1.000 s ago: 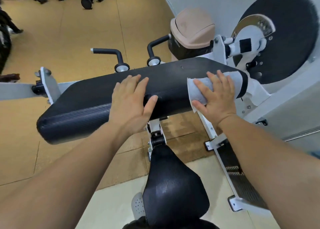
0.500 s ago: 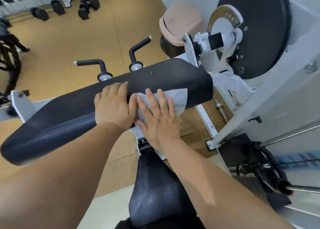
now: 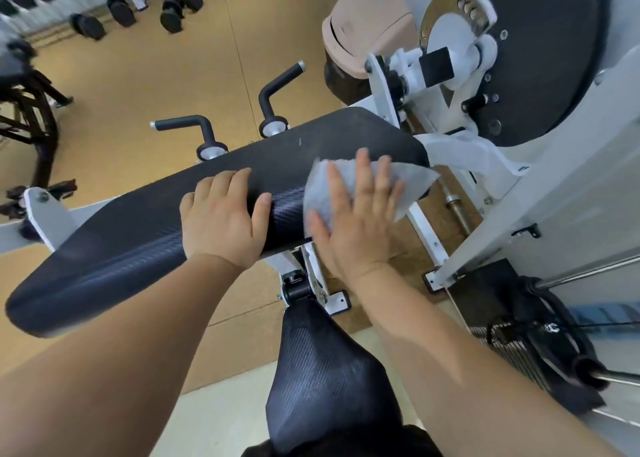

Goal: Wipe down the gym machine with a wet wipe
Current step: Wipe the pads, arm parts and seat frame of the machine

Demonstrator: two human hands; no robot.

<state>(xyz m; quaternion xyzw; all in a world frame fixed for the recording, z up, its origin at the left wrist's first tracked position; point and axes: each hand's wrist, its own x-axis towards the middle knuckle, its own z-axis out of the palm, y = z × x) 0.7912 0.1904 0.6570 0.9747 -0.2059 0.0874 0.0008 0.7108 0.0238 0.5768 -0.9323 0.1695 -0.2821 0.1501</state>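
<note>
— Where was the wet wipe (image 3: pixel 417 185) at that moment?

— Under your right hand (image 3: pixel 356 214), on the right end of the long black pad (image 3: pixel 121 249) of the gym machine (image 3: pixel 561 179). It was spread against the pad's near face. One loose corner stuck out toward 3 o'clock, past the end of the pad.

— And the grip on it?

— Released. Your fingers were straight and fanned out, pressing the wipe onto the pad. None of them curled round it.

— What about the other hand?

— Your left hand (image 3: pixel 225 221) lay at 9 o'clock from the right one, palm down on the same pad. Its fingers were draped over the rounded top and grasped nothing. The thumb pointed toward the wipe but stayed apart from it, with a strip of bare pad between them.

— What else was around?

— The black seat (image 3: pixel 329 387) sat at 6 o'clock from your hands, below the pad. Beyond the pad, two black handles stood up, one (image 3: pixel 183 124) at 11 o'clock from your left hand and the other (image 3: pixel 277 86) at 12 o'clock. A pale swing-lid bin (image 3: pixel 363 27) stood at 12 o'clock from the wipe, against the wall. The big black disc (image 3: pixel 547 58) was at 2 o'clock, fixed to the white frame. Dumbbells (image 3: pixel 180 6) lay on the tan floor (image 3: pixel 138 76) well away at 11 o'clock.
</note>
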